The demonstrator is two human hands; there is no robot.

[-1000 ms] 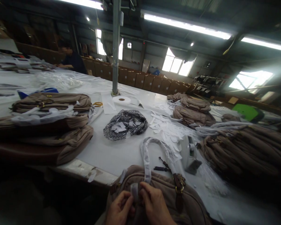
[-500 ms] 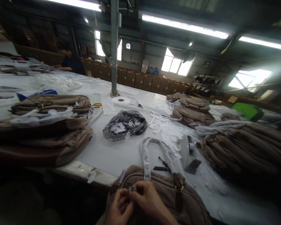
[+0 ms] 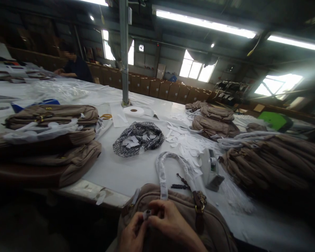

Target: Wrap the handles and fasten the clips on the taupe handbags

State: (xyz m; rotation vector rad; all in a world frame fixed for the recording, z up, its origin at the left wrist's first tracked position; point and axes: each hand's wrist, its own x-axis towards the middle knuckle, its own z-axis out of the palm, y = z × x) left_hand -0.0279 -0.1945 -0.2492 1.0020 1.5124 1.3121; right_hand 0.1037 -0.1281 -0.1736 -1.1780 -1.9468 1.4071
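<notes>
A tan fabric handbag lies at the near table edge, its white-wrapped handle arching up behind it. Both my hands rest on the bag's top. My left hand and my right hand pinch together on a small white strip of wrapping at the bag's top edge. A brown strap with a gold ring sits just right of my right hand.
Stacks of tan bags lie at left and right. A speckled cloth holding white scraps, a tape roll, a tape dispenser and a steel post stand mid-table. Another person works far left.
The white strip has shrunk from a hanging band to a small bit between my fingertips. My right hand moved left over the bag top; the view shifted slightly.
</notes>
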